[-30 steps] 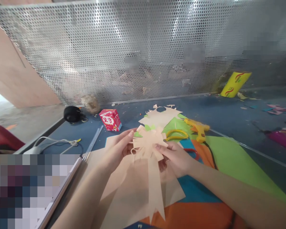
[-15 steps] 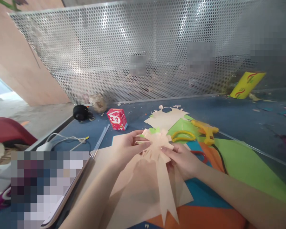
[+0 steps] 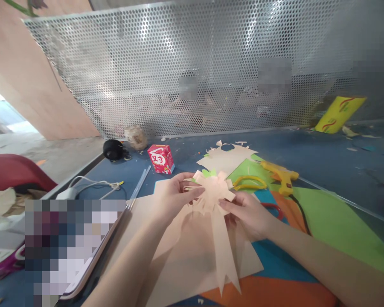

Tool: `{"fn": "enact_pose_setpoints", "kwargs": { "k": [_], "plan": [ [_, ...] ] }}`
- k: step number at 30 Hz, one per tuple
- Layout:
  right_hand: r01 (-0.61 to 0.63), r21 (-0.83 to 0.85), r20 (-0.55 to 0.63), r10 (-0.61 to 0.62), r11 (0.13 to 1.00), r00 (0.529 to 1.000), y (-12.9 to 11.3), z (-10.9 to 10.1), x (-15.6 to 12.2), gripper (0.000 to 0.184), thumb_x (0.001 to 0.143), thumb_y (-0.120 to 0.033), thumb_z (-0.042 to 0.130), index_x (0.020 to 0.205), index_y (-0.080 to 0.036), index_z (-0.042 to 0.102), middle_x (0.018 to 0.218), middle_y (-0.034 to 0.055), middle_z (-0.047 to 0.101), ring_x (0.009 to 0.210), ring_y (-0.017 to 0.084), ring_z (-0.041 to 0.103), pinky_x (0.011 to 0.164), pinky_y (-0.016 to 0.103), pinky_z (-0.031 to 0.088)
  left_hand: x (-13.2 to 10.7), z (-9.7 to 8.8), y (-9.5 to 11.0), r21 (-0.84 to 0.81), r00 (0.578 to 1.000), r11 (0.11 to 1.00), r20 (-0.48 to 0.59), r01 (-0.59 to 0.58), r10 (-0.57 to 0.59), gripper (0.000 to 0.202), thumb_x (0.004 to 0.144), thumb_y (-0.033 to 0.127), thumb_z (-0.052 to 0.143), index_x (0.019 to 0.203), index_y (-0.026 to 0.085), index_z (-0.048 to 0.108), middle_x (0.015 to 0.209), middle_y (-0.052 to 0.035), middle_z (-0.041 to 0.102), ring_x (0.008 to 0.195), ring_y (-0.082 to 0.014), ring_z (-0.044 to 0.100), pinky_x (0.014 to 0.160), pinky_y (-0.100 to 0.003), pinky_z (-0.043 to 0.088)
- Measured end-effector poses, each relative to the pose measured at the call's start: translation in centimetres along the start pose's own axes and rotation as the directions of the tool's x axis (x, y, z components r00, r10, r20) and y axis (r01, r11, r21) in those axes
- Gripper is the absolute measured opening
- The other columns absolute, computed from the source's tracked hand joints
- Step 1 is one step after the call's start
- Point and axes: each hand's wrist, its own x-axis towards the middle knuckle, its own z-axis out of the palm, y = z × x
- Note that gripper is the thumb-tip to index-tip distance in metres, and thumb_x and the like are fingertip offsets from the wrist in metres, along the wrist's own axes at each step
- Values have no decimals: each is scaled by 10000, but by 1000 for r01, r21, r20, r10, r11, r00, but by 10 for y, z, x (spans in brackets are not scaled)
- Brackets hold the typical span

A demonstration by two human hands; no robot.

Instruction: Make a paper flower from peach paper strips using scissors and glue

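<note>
Between my hands is a cream paper rosette [image 3: 215,190] with folded loops round its edge, green bits at its top and a long notched ribbon tail hanging toward me. My left hand [image 3: 179,196] pinches its left side, thumb on the face and fingers behind. At the lower right edge, my right hand [image 3: 248,213] grips it with the thumb in front; the other fingers are partly hidden. Beneath lie cream paper sheets [image 3: 192,260]. Just beyond my right hand are yellow-handled scissors [image 3: 251,182] and a red handle [image 3: 277,209].
A yellow glue gun [image 3: 280,174] rests at right on green paper [image 3: 333,213]. Cut cream paper [image 3: 227,158] lies behind the rosette. A red box [image 3: 161,159], clear glue sticks [image 3: 139,187] and a tablet-like device [image 3: 80,256] are at left. A perforated metal screen [image 3: 198,55] closes the back.
The whole view has shifted slightly, so everything sits a little further right. Both hands keep their hold on the rosette, with barely any other movement.
</note>
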Motion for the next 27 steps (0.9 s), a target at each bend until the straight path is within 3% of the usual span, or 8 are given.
{"fn": "enact_pose_setpoints", "kwargs": {
  "k": [7, 11, 20, 27],
  "plan": [
    [36, -94, -24, -39, 995, 999, -2, -1, -2, 276, 748, -415, 579, 666, -159, 513, 482, -28, 554, 425, 105, 534, 402, 199, 322, -3, 1, -4, 221, 995, 971, 14, -95, 94, 479, 556, 350, 729, 998, 212, 604, 911, -79, 655, 738, -182, 602, 567, -266, 467],
    [34, -78, -5, -35, 996, 999, -2, -1, -1, 277, 749, -418, 579, 678, -155, 527, 510, -24, 568, 432, 97, 535, 423, 197, 366, -1, 2, -9, 310, 988, 940, -7, -143, 153, 532, 529, 342, 744, 1029, 223, 606, 919, -81, 653, 788, -203, 598, 645, -303, 474],
    [23, -113, 20, -21, 993, 1000, -8, 2, -3, 333, 746, -443, 569, 588, -161, 488, 452, -23, 549, 394, 93, 515, 410, 199, 385, -3, 3, -4, 262, 996, 961, 9, -92, 93, 522, 565, 365, 720, 1037, 198, 575, 907, -71, 631, 728, -180, 597, 650, -311, 475],
    [-4, -144, 27, 8, 990, 1000, -9, 1, -4, 306, 750, -451, 560, 647, -167, 508, 461, -22, 557, 397, 101, 513, 428, 218, 399, -4, 2, 2, 255, 993, 960, 60, -111, 99, 410, 607, 316, 698, 983, 213, 572, 856, -47, 654, 697, -175, 611, 619, -290, 459]
  ]
}}
